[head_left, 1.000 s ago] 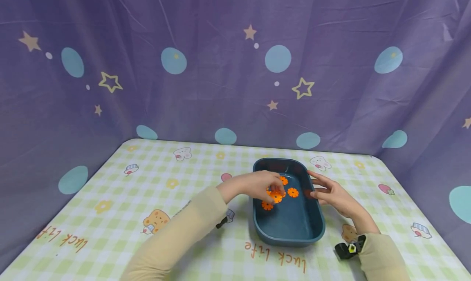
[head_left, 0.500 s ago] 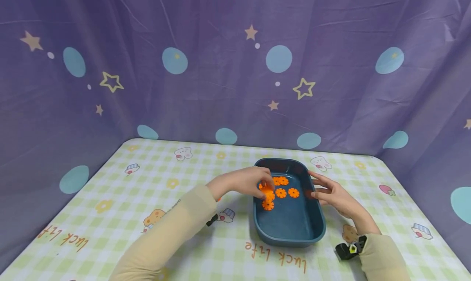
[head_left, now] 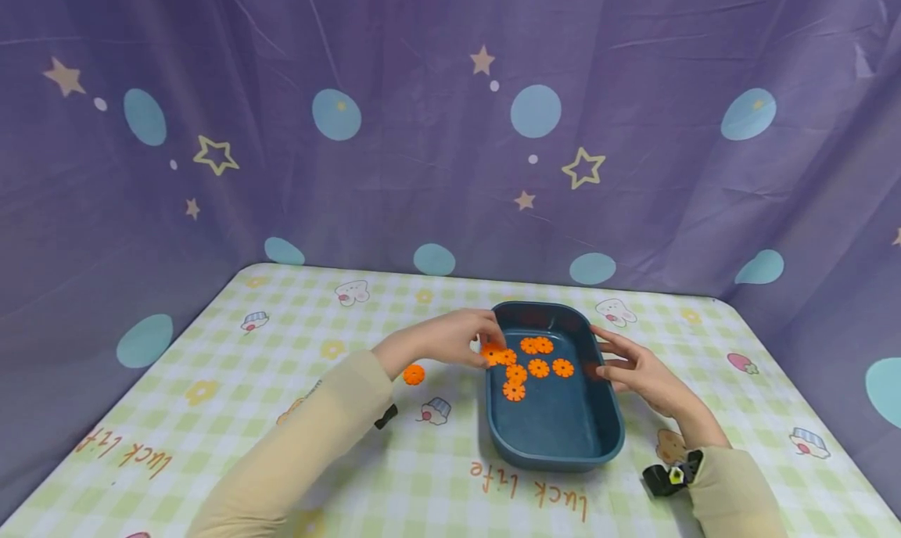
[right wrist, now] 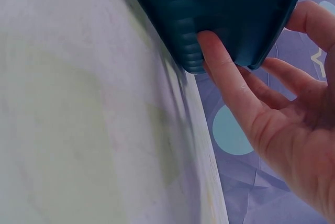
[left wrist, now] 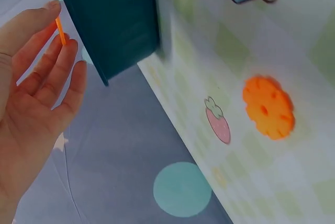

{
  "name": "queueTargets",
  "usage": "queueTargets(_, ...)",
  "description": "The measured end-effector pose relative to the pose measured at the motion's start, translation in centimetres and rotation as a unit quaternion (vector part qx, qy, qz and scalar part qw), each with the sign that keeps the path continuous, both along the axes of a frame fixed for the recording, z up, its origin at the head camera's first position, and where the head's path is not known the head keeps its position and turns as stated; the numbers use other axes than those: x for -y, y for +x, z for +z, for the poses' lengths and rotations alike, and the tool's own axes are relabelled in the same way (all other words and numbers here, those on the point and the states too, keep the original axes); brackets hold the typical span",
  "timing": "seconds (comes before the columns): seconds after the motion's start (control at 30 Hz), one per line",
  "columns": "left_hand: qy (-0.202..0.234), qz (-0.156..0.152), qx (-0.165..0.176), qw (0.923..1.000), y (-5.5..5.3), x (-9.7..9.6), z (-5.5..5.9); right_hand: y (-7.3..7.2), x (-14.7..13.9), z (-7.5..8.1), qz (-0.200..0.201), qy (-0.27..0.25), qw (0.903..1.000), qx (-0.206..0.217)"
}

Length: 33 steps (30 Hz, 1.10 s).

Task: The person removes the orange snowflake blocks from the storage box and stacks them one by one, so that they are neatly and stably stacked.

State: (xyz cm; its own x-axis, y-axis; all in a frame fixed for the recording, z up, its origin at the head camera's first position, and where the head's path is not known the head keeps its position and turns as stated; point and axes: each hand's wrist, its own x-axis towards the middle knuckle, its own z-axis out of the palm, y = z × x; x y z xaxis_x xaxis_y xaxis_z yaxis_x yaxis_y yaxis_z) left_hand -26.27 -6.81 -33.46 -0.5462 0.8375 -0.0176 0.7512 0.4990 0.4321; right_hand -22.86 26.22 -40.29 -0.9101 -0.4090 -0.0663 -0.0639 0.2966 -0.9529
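- Pinching an orange disc (head_left: 491,356) at the left rim of the blue tray (head_left: 558,426): left hand (head_left: 454,337).
- Touching its right wall, fingers extended: right hand (head_left: 651,380).
- Lying inside: more discs (head_left: 538,369).

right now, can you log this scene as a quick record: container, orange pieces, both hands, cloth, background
container: dark blue-green bin, upright on the table, open at the top
pieces inside: several loose orange pieces, round with notched edges, some overlapping
piece outside: one stray orange piece, on the cloth left of the bin
left hand: left hand pinches a held orange piece near the bin's left rim
right hand: right hand touches the bin's right side
cloth: green-and-white checked tablecloth with cartoon prints
background: purple curtain with stars and blue spots
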Motion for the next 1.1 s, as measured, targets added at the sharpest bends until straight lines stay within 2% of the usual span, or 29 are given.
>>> queueTargets(0.13,-0.002,0.004,-0.007,1.0,0.1,0.6,0.1,0.2,0.0,0.2,0.003,-0.005,1.0,-0.007)
queueTargets(0.33,-0.002,0.01,-0.023,0.9997,0.1,1.4,-0.3,0.3,0.0,0.4,0.003,-0.008,1.0,-0.005)
queueTargets(0.73,-0.018,0.043,-0.016,0.9988,0.2,3.8,-2.1,-0.1,-0.2,-0.1,0.0,-0.002,1.0,0.001)
queueTargets(0.97,-0.011,0.052,-0.006,0.9986,0.4,5.1,-3.0,0.0,-0.1,0.0,0.007,-0.007,0.9999,-0.005)
queueTargets(1.1,-0.01,0.06,-0.01,0.9981,0.4,5.9,-3.6,0.0,0.0,0.0,0.005,-0.013,0.9999,0.002)
